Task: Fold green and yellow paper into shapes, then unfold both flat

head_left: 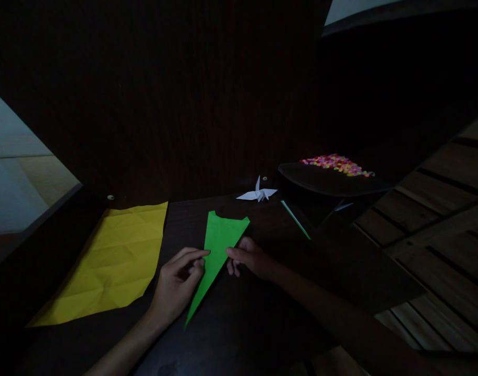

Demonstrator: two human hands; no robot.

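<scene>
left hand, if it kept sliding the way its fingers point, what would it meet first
The left hand points right across the folded green paper; beyond it, the right hand fingertips come first, probably, though depth is dim.

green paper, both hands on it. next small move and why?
Probably press and run the fingertips along the long folded edges to set the creases: the green paper lies flat on the dark table as a narrow kite, left hand and right hand pinching its two sides mid-length.
</scene>
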